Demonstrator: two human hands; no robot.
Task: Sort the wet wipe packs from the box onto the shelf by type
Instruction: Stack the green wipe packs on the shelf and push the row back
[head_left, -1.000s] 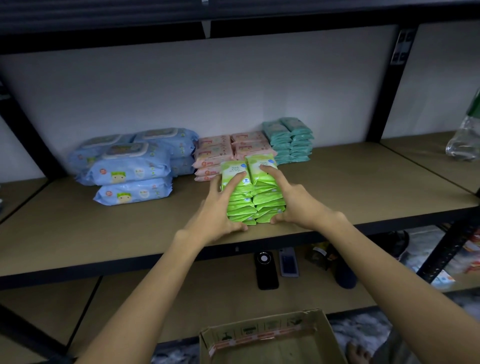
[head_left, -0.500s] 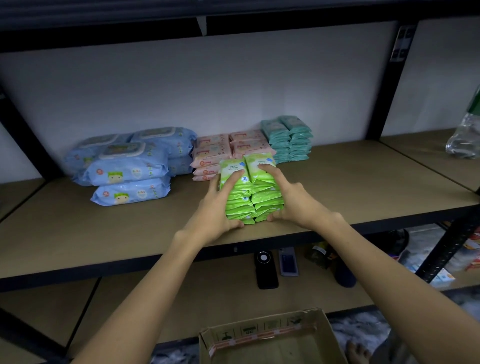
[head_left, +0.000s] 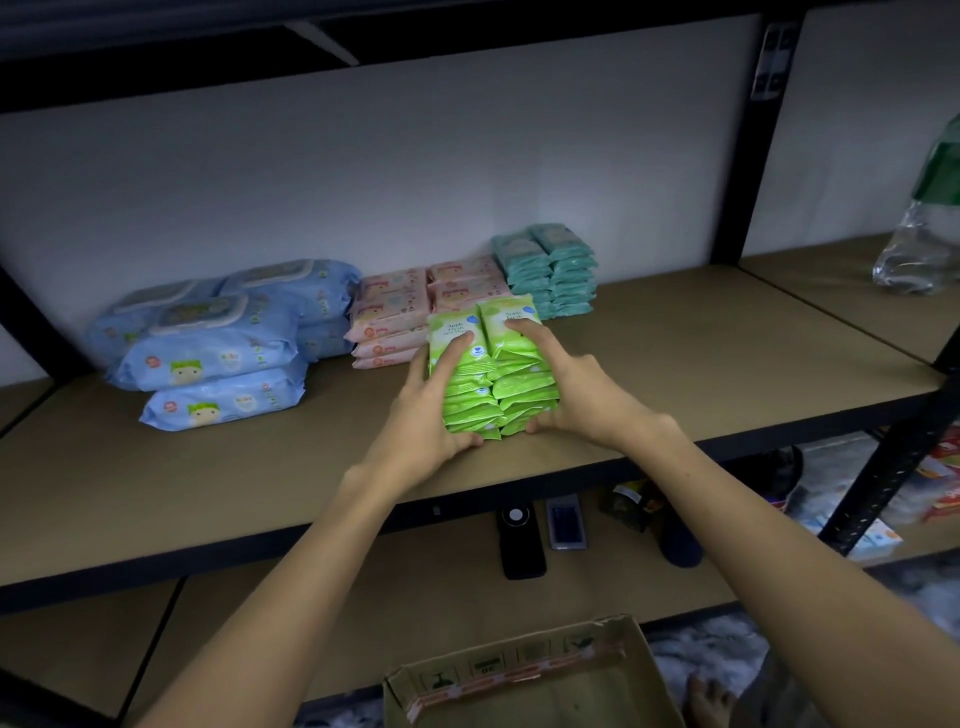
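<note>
Two side-by-side stacks of green wet wipe packs (head_left: 491, 382) stand on the brown shelf (head_left: 701, 358), near its front edge. My left hand (head_left: 423, 415) clasps the left stack and my right hand (head_left: 582, 397) clasps the right one, fingers lying over the top packs. Behind them sit pink packs (head_left: 395, 312), teal packs (head_left: 548, 270) and large blue packs (head_left: 218, 343). The cardboard box (head_left: 524, 680) is below, at the bottom edge, its inside mostly hidden.
A clear plastic bottle (head_left: 919, 244) stands on the neighbouring shelf at the right. On the lower shelf lie a black device (head_left: 519, 540), a small phone-like device (head_left: 566, 522) and a dark jar (head_left: 628, 506). Black uprights frame the shelf.
Both hands stay clasped on the green stacks, which have shifted slightly back on the shelf toward the pink packs.
</note>
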